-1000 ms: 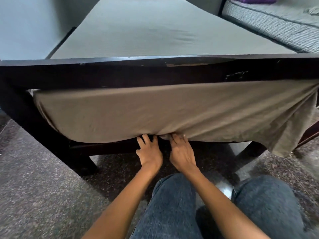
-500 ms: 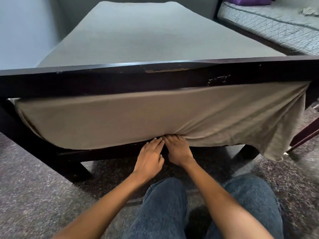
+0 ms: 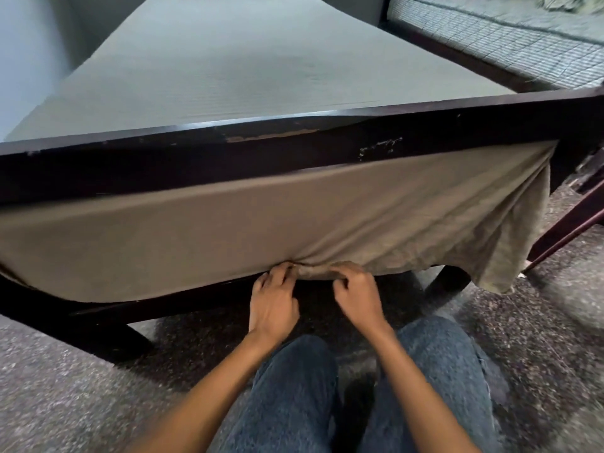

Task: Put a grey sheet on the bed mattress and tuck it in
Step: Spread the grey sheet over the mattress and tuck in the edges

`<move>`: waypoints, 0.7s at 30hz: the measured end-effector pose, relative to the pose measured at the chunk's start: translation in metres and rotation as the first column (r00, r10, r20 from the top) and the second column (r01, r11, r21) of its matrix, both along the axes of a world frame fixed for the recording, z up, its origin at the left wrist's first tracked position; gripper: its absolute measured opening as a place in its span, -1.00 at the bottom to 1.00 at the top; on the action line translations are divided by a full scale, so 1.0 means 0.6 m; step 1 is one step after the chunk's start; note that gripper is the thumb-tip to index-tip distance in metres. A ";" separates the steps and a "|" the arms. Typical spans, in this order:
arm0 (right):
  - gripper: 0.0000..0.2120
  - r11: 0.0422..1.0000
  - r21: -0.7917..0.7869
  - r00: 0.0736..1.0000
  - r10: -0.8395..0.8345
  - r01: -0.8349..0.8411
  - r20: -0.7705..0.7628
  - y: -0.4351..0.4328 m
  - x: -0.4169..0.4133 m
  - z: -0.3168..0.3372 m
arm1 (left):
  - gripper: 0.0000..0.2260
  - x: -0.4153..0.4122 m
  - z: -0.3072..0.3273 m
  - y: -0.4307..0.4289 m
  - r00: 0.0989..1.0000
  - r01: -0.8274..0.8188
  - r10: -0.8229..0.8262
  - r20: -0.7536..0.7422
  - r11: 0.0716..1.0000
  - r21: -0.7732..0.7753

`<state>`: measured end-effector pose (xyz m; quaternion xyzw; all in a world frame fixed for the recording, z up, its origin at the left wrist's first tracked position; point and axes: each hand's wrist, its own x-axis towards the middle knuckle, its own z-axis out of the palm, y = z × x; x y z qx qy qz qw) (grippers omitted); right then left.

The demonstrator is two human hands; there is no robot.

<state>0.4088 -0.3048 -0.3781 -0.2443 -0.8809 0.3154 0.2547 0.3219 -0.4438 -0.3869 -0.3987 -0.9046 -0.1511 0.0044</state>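
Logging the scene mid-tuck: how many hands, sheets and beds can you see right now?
Hands: 2, the left hand and the right hand, both gripping the hem
Sheets: 1, the grey sheet
Beds: 2, the near bed and the second bed
Total: 5

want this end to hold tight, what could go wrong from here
1. The left hand and right hand bunch the sheet at one spot. Creases fan out to the right from there, so the tuck may end up lumpy and slip out.
2. The sheet's right corner hangs loose below the rail and might be left untucked.
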 end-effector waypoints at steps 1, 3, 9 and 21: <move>-0.62 1.000 0.026 0.999 0.000 -0.001 0.053 0.013 0.008 -0.005 | -0.36 0.010 -0.003 0.004 1.000 -0.010 0.008 -0.025 0.998 -0.061; -0.58 0.995 0.083 0.986 0.042 -0.056 0.160 0.029 0.017 -0.011 | -0.33 0.027 -0.005 0.016 0.997 -0.060 0.053 -0.055 0.987 -0.151; -0.55 0.942 0.323 0.980 0.028 -0.092 0.198 0.033 -0.012 -0.014 | -0.46 0.022 0.016 0.070 0.979 -0.203 0.200 -0.035 0.960 -0.194; -0.50 0.875 0.458 0.846 -0.121 -0.156 0.519 0.049 -0.036 -0.006 | -0.61 0.041 0.010 0.023 0.994 0.046 -0.035 -0.108 0.993 0.107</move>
